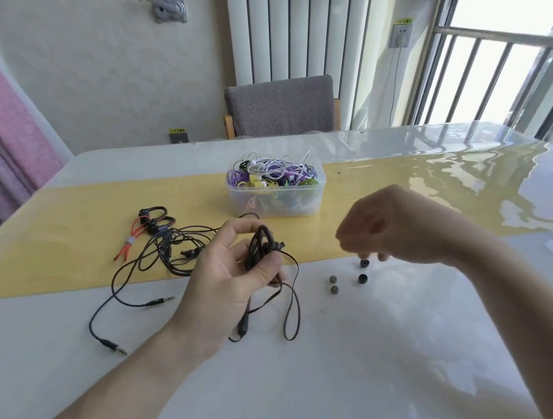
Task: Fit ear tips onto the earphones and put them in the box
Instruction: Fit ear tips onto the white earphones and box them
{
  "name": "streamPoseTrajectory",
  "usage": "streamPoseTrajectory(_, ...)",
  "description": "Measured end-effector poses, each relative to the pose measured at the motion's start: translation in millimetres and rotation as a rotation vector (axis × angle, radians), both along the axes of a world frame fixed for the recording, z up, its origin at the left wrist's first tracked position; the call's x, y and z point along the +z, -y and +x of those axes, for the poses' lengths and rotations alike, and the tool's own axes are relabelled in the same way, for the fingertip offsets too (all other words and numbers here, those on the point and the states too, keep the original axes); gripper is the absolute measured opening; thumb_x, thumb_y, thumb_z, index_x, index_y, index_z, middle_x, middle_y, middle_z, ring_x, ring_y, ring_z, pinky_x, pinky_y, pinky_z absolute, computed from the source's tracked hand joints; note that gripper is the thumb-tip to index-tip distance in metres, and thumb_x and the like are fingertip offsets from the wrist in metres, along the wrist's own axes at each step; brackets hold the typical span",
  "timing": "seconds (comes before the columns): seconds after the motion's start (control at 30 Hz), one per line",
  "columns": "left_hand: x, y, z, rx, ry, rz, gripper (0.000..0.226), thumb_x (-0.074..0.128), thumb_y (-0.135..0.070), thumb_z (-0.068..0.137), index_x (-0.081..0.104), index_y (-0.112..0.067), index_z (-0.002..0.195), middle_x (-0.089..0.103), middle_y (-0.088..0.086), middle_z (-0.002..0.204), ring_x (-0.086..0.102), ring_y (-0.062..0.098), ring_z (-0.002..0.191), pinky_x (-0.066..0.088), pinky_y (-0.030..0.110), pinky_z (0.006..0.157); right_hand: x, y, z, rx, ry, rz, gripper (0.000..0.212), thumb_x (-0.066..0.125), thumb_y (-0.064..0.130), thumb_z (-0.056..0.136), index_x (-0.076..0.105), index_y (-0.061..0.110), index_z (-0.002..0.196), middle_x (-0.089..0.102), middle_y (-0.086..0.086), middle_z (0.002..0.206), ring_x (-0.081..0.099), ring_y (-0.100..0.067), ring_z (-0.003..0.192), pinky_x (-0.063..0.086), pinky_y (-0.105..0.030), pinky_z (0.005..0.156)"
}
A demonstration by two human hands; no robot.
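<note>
1. Yellow runner crosses the table, and both hands work right at its near edge.
2. Clear box, packed with coloured earphones, sits beyond and between the hands, well apart from each.
3. Left hand is clenched round a bunched dark earphone, bud poking out toward the right hand; its cord loops hang below the palm onto the table.
4. Right hand reaches down, fingertips pinching a black tip just off the surface.
5. Under that hand lies a second black tip; two grey tips sit between the hands.
6. Spare cables tangle beyond the left hand.
7. Risks, as I judge them: the pinch is shallow, so the soft tip could squirt out and roll. The dangling loops could sweep the grey tips if the left hand shifts. Pressed on crooked, the tip may fold rather than seat.
</note>
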State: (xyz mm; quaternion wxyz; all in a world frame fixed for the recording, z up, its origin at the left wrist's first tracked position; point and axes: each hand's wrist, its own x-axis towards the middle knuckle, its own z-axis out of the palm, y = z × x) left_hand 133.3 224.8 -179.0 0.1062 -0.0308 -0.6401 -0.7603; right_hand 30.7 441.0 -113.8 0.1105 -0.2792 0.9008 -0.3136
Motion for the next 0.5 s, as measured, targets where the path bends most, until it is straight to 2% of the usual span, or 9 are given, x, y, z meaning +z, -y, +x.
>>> streamPoseTrajectory(0.1, -2, 0, -1, -0.005, 0.033, 0.032, 0.021, 0.067, -0.009, 0.078, 0.055, -0.016, 0.094, 0.055, 0.015, 0.078, 0.058, 0.024, 0.071, 0.049, 0.026, 0.073, -6, -6, -4, 0.060, -0.032, 0.335, 0.010, 0.082, 0.025, 0.079, 0.076, 0.030, 0.084, 0.074, 0.011, 0.070, 0.066, 0.000, 0.061, 0.055, -0.023, 0.061)
streamPoseTrajectory(0.2, -2, -2, -1, -0.018, 0.047, 0.076, 0.022, 0.066, -0.009, 0.077, 0.054, -0.014, 0.096, 0.052, 0.010, 0.077, 0.057, 0.022, 0.071, 0.049, 0.026, 0.072, -21, -6, -5, 0.059, -0.102, 0.441, 0.016, 0.086, 0.027, 0.075, 0.076, 0.032, 0.086, 0.072, 0.013, 0.074, 0.065, 0.000, 0.072, 0.057, -0.027, 0.069)
streamPoseTrajectory(0.33, 2, -4, -1, -0.070, 0.115, 0.198, 0.023, 0.065, -0.009, 0.075, 0.055, -0.012, 0.096, 0.052, 0.007, 0.073, 0.055, 0.019, 0.066, 0.048, 0.024, 0.065, -34, -5, -8, 0.066, -0.142, 0.384, 0.010, 0.080, 0.018, 0.083, 0.077, 0.028, 0.084, 0.072, 0.012, 0.073, 0.064, 0.001, 0.067, 0.047, -0.009, 0.056)
streamPoseTrajectory(0.43, 2, -2, -1, -0.111, 0.145, 0.239, 0.020, 0.064, -0.009, 0.076, 0.057, -0.009, 0.094, 0.053, 0.010, 0.075, 0.054, 0.020, 0.066, 0.047, 0.026, 0.064, -35, -5, -7, 0.098, -0.227, 0.276, 0.011, 0.072, 0.021, 0.091, 0.076, 0.029, 0.086, 0.071, 0.013, 0.076, 0.064, 0.000, 0.071, 0.045, -0.008, 0.061)
streamPoseTrajectory(0.5, 0, -1, -2, -0.131, 0.149, 0.249, 0.019, 0.064, -0.007, 0.077, 0.059, -0.007, 0.095, 0.053, 0.012, 0.077, 0.054, 0.021, 0.068, 0.048, 0.026, 0.065, -35, -2, -3, 0.149, -0.180, 0.059, 0.011, 0.069, 0.018, 0.094, 0.074, 0.025, 0.089, 0.071, 0.009, 0.074, 0.065, -0.002, 0.069, 0.048, -0.011, 0.064)
